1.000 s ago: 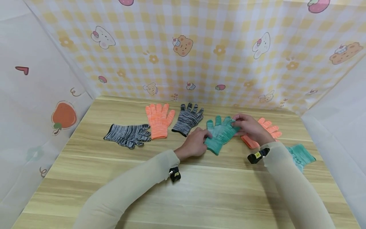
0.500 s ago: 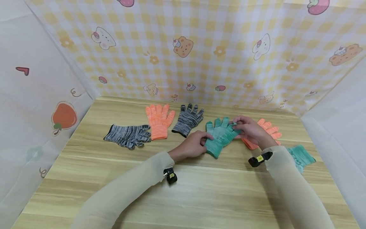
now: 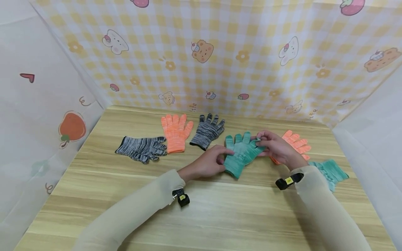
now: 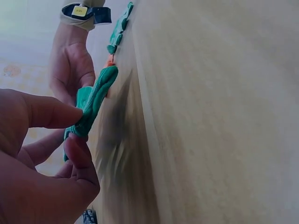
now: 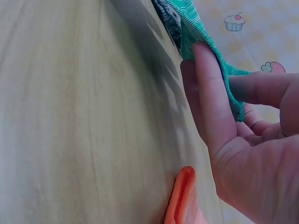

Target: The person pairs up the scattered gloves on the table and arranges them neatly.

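Observation:
A green knit glove (image 3: 240,153) is held between both hands, lifted above the wooden table with its fingers pointing away. My left hand (image 3: 208,161) pinches its left edge between thumb and forefinger; the left wrist view shows this pinch on the glove (image 4: 88,112) up close. At the other side, my right hand (image 3: 276,146) grips the glove near its thumb. In the right wrist view the green fabric (image 5: 224,79) passes between the right thumb and fingers. Beneath the right arm lie an orange glove (image 3: 296,143), partly hidden, and a second green glove (image 3: 334,170).
To the left lie a grey-black glove (image 3: 141,148) turned sideways, an orange glove (image 3: 176,134) and another grey-black glove (image 3: 207,130). The wooden table (image 3: 201,216) meets a checked cloth (image 3: 176,76) at its back edge.
The held green glove has come slightly nearer the body. My left hand has shifted left and down, its grip moving along the glove's edge toward the cuff.

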The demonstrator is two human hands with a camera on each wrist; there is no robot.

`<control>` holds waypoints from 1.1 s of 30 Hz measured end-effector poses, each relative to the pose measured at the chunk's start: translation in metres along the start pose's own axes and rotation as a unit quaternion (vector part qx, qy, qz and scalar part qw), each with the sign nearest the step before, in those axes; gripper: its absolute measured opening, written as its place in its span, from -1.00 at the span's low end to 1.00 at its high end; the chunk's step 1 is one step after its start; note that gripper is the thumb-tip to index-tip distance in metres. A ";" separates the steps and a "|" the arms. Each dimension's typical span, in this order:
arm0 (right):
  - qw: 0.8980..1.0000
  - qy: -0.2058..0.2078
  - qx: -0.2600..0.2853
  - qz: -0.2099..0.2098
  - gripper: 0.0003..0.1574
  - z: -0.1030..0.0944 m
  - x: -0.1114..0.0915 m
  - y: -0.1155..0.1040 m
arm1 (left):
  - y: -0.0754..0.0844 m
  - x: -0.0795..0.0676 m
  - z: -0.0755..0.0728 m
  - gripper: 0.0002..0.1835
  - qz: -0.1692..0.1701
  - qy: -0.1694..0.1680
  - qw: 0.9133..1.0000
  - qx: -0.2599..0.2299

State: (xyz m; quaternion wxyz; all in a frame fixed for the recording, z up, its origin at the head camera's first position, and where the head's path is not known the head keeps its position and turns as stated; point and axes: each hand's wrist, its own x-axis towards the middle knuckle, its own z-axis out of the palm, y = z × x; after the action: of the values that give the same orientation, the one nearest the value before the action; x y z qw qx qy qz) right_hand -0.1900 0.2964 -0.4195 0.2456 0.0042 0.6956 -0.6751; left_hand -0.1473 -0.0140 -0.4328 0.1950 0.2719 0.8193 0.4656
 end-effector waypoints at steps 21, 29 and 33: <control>0.999 -0.042 -0.002 -0.006 -0.93 0.018 -0.011 -0.002 | 0.004 -0.036 0.001 -0.32 0.019 -0.017 0.999 -0.040; 0.999 -0.049 -0.013 -0.008 -0.90 0.024 -0.011 -0.002 | 0.004 -0.046 0.003 -0.28 0.028 -0.017 0.998 -0.062; 0.998 -0.051 -0.021 -0.007 -0.89 0.026 -0.011 -0.002 | 0.005 -0.052 0.005 -0.28 0.031 -0.016 0.996 -0.080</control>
State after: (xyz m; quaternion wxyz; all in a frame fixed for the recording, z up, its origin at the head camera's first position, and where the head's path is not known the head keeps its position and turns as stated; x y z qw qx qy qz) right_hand -0.1721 0.2749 -0.4128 0.2761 -0.0407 0.6962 -0.6614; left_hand -0.1030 -0.0417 -0.4273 0.2144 0.2884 0.7674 0.5311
